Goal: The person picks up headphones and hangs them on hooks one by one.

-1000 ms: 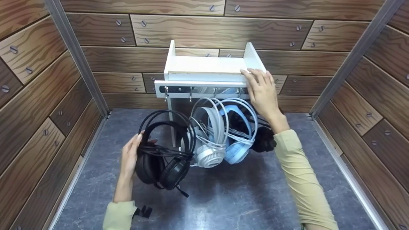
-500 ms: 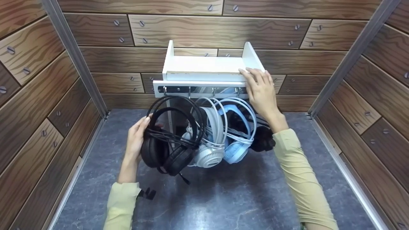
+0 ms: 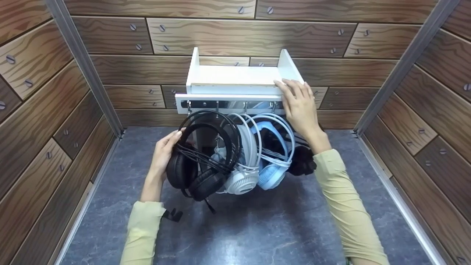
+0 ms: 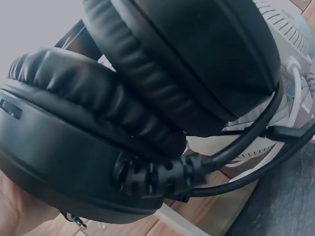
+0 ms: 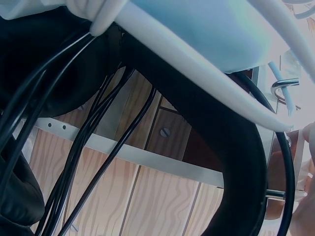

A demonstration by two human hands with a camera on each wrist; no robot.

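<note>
My left hand [image 3: 163, 154] grips a black headset [image 3: 181, 171] by its left side, in front of the hook rail of a white rack [image 3: 235, 75]. The headband top sits just below the left hooks; I cannot tell whether it touches one. Cable is wound around this headset, and its mic points down. In the left wrist view, its ear cups [image 4: 69, 157] fill most of the frame. My right hand [image 3: 301, 110] rests with extended fingers over the rack's right front corner. A white headset [image 3: 243, 182] and a light blue headset [image 3: 272, 176] hang beside the black one.
Another dark headset [image 3: 303, 162] hangs at the rack's right end, partly hidden. Wood-patterned walls [image 3: 250, 36] stand behind and at both sides, with grey metal posts [image 3: 88, 70] at the corners. Below lies a dark grey floor [image 3: 254, 228].
My left hand has raised the black headset and carried it right, up close under the rail's left hooks, overlapping the white headset. The right hand stays on the rack.
</note>
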